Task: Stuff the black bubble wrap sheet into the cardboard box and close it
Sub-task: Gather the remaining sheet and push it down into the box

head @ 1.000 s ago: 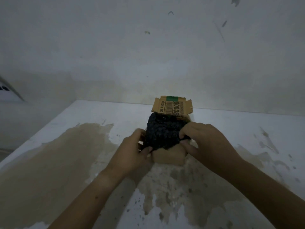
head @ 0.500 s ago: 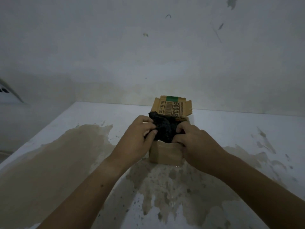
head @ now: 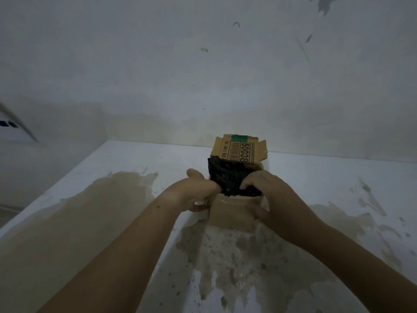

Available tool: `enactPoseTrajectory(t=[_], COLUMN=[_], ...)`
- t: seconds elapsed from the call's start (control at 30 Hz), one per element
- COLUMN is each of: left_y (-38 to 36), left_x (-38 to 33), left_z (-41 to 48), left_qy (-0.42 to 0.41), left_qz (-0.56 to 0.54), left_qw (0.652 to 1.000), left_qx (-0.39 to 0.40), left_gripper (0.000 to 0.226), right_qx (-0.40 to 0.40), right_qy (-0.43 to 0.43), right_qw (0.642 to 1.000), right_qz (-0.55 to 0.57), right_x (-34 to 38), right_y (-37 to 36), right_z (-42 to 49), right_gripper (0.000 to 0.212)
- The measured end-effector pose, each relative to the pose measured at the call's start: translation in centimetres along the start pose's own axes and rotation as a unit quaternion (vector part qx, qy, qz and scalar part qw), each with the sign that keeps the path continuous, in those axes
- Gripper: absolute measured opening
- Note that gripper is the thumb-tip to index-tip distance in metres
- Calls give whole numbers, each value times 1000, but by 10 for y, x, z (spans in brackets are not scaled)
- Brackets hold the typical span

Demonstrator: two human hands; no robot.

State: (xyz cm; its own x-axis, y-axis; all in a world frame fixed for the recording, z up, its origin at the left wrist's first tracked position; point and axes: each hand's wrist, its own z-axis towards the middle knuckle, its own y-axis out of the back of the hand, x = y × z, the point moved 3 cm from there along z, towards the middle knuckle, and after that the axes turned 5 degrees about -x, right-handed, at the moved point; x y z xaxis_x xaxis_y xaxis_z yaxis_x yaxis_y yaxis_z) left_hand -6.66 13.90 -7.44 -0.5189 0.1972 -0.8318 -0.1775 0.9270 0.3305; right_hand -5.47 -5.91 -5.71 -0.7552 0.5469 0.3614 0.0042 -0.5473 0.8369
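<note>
Black, crumpled and faintly glinting, the bubble wrap sheet (head: 228,177) bulges out of the small brown cardboard box (head: 232,214) on the stained white table (head: 338,177). The box's printed flap (head: 239,151) stands upright behind it. The left hand (head: 194,193) clasps the box's left wall. The right hand (head: 270,195) digs curled fingers into the wrap, thumb on the front wall.

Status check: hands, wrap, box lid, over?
Left hand grips cardboard box at left wall. Right hand digs into black bubble wrap, part bulging above rim. Lid flap upright, nothing blocking.
</note>
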Motion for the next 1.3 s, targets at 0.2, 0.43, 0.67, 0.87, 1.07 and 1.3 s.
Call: enactPoseTrajectory(t=[0.2,0.43,0.67,0.87,1.07,1.3], left_y=[-6,19,9,2,0,12], left_x=[10,12,-6,-15,-21,-21], left_z=[11,-3,-4,1,9,11], left_qy=[-19,-26,-229,-295,-285,-236], left_qz=[58,-105,56,145,206,222], left_qw=[998,982,972,942,933,946], left_qx=[16,156,-14,-65,-81,-9], left_gripper=[72,30,62,52,19,29], right_qx=[48,125,163,128,71,88], right_qy=[23,-26,-36,-27,-61,19], right_qw=[994,984,982,991,995,987], right_qz=[-97,-121,-87,-40,43,-137], right_x=[9,11,1,5,9,11], right_y=[-7,-18,-15,-12,-1,-16], right_z=[8,18,8,6,15,26], right_gripper=[45,41,58,55,49,57])
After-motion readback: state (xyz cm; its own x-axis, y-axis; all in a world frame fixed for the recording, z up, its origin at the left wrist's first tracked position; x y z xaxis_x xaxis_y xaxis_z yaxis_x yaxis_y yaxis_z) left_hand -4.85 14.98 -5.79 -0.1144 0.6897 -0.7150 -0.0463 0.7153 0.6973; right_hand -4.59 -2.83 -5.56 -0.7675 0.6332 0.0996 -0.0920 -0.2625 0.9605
